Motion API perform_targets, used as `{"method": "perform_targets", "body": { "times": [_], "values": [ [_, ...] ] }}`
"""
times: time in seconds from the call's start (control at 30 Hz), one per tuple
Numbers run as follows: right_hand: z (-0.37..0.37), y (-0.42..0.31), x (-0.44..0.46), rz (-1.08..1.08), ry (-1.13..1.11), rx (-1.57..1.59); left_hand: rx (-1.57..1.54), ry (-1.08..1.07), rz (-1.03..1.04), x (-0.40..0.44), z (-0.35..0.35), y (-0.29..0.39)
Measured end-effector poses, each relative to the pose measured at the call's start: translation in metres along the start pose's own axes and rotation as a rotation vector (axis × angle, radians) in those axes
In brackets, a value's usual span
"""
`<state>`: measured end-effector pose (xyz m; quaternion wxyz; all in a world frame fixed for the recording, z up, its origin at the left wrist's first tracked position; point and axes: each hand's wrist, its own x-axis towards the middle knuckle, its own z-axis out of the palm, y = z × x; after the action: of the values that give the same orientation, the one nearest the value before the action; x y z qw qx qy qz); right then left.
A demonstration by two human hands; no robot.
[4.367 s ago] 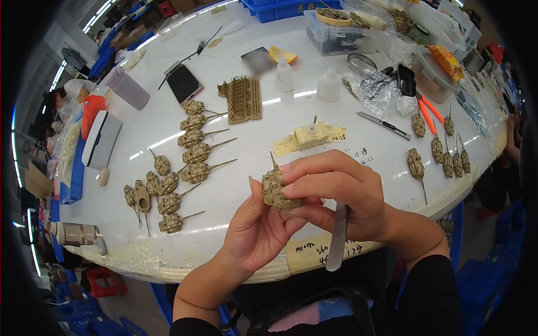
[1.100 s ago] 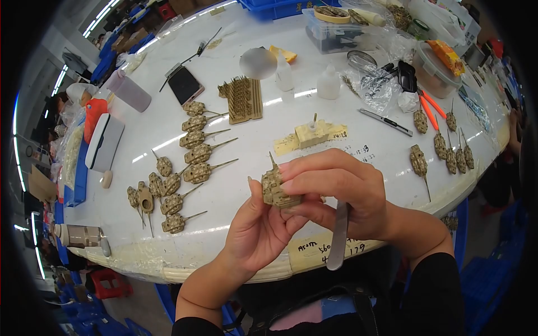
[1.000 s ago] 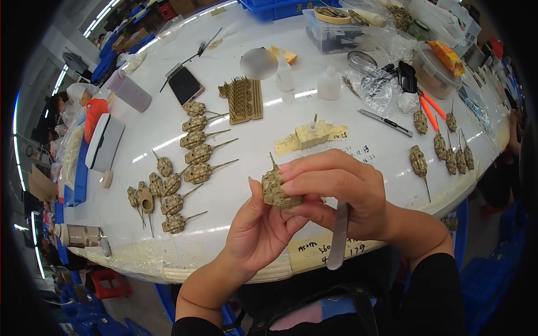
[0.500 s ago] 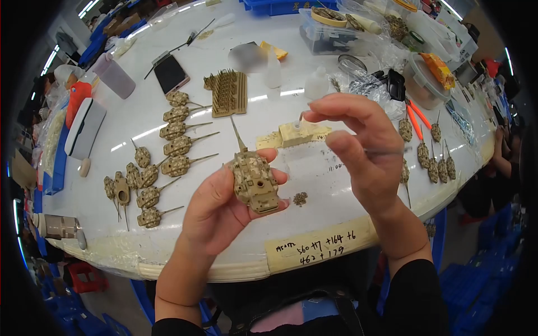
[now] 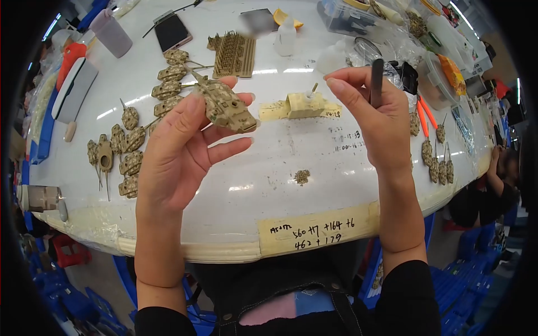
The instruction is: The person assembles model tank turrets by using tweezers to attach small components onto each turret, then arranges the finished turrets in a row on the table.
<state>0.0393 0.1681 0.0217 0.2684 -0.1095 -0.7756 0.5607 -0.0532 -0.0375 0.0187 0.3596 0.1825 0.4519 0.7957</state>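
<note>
My left hand (image 5: 188,134) holds a camouflage-painted model turret (image 5: 227,107) by its sides, raised over the table, its thin barrel pointing up and left. My right hand (image 5: 375,106) is raised at the right with thumb and forefinger pinched near each other; a metal tool (image 5: 376,83) is gripped in it, its flat end sticking up. Between the hands stands a yellowish block (image 5: 304,105) taped to the table, with a small upright piece on top. Below it lies a small pile of tiny parts (image 5: 302,177).
More turrets (image 5: 134,139) lie at the left. A brown parts frame (image 5: 235,55), a phone (image 5: 172,31) and a white bottle (image 5: 286,38) are farther back. Orange-handled pliers (image 5: 428,113), turrets (image 5: 434,169) and a round tub (image 5: 436,84) are at the right. Another person (image 5: 493,179) is at the right edge.
My hands have moved apart. The turret has gone up and left in my left hand. My right hand has let go of it and moved right with the tool. The view has shifted.
</note>
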Motion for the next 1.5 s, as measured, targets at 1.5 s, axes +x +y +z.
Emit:
{"method": "perform_targets", "body": {
  "times": [1.5],
  "values": [
    [0.012,-0.029,-0.038,-0.428,-0.098,0.212,-0.293,-0.112,-0.032,-0.02,0.039,-0.015]
  ]
}}
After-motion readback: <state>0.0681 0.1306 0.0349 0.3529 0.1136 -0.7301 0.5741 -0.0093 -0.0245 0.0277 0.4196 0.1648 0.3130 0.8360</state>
